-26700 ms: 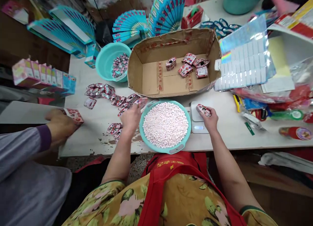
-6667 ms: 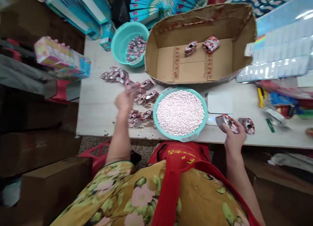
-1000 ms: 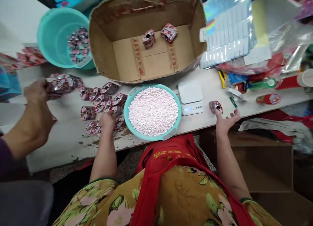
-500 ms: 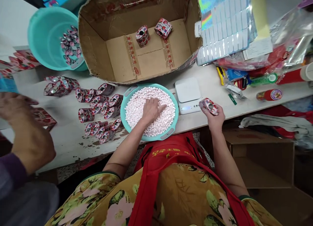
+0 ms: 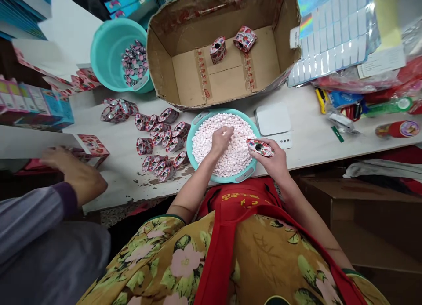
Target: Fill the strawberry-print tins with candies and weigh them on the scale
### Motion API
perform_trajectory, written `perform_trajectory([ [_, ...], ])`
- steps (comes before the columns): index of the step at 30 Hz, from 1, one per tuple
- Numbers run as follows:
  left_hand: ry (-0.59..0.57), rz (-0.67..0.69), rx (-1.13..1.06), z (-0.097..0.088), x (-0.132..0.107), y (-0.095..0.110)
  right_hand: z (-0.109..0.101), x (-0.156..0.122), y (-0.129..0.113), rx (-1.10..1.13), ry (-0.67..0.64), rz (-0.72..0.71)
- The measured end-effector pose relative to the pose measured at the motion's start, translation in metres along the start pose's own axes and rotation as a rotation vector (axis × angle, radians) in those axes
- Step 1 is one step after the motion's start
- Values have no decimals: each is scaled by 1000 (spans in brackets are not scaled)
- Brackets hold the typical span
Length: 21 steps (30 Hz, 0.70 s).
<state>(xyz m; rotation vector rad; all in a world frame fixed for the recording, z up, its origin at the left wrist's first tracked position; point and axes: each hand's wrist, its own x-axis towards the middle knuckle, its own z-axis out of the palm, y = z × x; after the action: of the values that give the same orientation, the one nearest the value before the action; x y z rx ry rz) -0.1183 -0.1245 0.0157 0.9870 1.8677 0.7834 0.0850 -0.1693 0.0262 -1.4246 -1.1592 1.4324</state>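
Observation:
My left hand (image 5: 220, 140) rests in the teal basin (image 5: 198, 118) of small pink-white candies (image 5: 235, 151), fingers pinched together around some of them. My right hand (image 5: 272, 161) holds a small red printed pouch (image 5: 260, 147) over the basin's right rim, its round opening facing up. Several matching empty pouches (image 5: 161, 140) lie in rows on the table left of the basin. Two filled pouches (image 5: 231, 43) stand inside the open cardboard box (image 5: 165, 72) behind the basin.
A white scale (image 5: 274, 121) sits right of the basin. A second teal basin (image 5: 108, 45) with more pouches stands at the back left. Another person's hand (image 5: 74, 171) and grey sleeve work at the left by a red carton (image 5: 94, 144). Packets and tubes crowd the right.
My right hand has carried the pouch from beside the scale to the basin's right rim. My left hand stays in the candies, now pinched. The other person's hand moved down to the red carton.

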Motion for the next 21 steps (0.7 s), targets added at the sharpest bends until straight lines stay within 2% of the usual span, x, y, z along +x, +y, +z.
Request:
perform_trajectory([
  [3,-57,-135,-510,-6,-17,25,21,-6,-9,-112,-64,-88],
  [6,-84,-69,-720,-5,-38,49,41,-8,-20,-235,-102,-148],
  [8,-50,7,-761,-1,-47,57,51,-7,-26,-325,-106,-149],
  [11,-9,65,-794,3,-49,57,60,-4,-29,-444,-125,-129],
  [16,51,17,-770,3,-38,51,67,2,-28,-488,-125,-128],
  [21,75,33,-687,2,-36,55,70,6,-32,-501,-132,-102],
])
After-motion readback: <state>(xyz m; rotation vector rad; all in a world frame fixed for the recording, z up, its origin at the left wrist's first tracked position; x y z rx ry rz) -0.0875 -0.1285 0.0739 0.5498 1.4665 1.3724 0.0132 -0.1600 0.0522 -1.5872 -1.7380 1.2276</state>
